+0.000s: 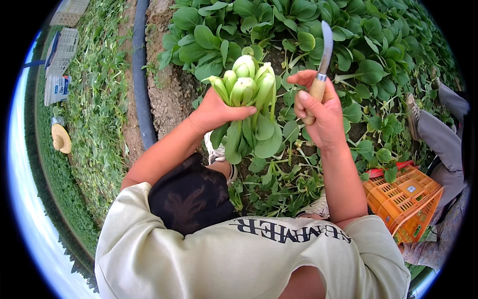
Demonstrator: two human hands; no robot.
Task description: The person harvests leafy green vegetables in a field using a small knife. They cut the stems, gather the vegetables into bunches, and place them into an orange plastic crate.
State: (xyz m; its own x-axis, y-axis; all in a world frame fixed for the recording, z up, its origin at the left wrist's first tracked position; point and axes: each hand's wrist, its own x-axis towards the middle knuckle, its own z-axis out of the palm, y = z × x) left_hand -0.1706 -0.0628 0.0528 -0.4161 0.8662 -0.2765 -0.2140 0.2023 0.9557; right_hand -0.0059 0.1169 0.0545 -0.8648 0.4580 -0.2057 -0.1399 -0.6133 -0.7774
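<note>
My left hand (220, 110) grips a bunch of several bok choy heads (244, 89), pale cut bases turned up and green leaves hanging below. Its thumb lies across the near side of the stalks, and the other fingers are hidden behind them. To the right, my right hand (317, 108) holds a curved harvest knife (325, 48) by its wooden handle, blade pointing up and away from me. The knife is apart from the bunch. Beneath both hands, loose leaves and cut stems (272, 175) litter the soil between my shoes.
Standing bok choy plants (283, 18) fill the far side and right. A dark hose (142, 74) runs along the bed's left edge. An orange plastic crate (403, 198) stands at right beside another person's legs (440, 138). A straw hat (61, 138), bucket (58, 89) and pale crates (62, 50) are far left.
</note>
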